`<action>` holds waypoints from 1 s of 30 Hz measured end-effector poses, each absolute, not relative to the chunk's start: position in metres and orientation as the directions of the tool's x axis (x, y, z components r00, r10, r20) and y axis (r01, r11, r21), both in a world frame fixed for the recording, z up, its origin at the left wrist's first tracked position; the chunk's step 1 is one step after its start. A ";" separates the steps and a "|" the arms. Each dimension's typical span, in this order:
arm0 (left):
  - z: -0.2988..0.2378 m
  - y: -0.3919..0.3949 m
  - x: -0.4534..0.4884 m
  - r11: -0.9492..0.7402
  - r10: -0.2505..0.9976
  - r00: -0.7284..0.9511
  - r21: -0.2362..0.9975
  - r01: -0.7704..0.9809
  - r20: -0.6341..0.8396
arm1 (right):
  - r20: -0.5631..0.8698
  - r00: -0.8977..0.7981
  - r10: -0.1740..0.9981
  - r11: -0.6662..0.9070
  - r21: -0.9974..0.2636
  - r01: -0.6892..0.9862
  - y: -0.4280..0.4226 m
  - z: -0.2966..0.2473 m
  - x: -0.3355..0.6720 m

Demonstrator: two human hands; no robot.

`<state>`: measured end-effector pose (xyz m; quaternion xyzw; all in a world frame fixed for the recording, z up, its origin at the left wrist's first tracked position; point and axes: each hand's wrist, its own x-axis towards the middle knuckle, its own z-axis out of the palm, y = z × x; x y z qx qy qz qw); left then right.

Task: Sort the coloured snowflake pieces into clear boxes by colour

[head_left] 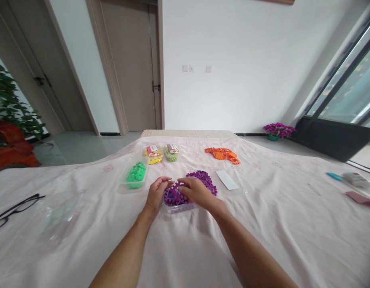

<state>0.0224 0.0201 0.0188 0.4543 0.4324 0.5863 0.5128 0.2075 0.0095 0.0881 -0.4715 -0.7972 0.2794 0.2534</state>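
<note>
A clear plastic box (180, 208) holding purple toothed pieces (173, 197), shaped like gears, sits in front of me. My left hand (157, 193) is closed at the box's left rim, thumb and fingers reaching over the edge. From the right, my right hand (196, 192) reaches over the box, its bent fingers closed on a purple piece; the fingertips are partly hidden. More purple pieces (205, 180) lie in a heap just behind the box, partly covered by my right hand.
Left of my hands stands a plastic box with green pieces (137, 174). Behind it are labelled packs of yellow (155, 159) and light green pieces (172, 157). Orange pieces (222, 155) and a white card (227, 180) lie right. Glasses (18, 210) and clear plastic wrapping (57, 224) lie left.
</note>
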 end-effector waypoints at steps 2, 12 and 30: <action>0.020 0.020 0.022 -0.111 0.993 -0.057 0.971 -0.212 0.101 | 0.110 -0.437 0.893 0.385 -0.691 0.612 0.009 0.085 0.204; 0.017 0.020 0.022 -0.115 0.993 -0.049 0.972 -0.204 0.107 | 0.181 -0.590 0.787 0.564 -0.601 0.566 0.001 0.089 0.200; 0.018 0.023 0.020 -0.115 0.980 -0.187 0.964 -0.239 0.071 | 0.036 0.074 0.997 -0.067 -0.180 0.981 0.047 0.058 0.300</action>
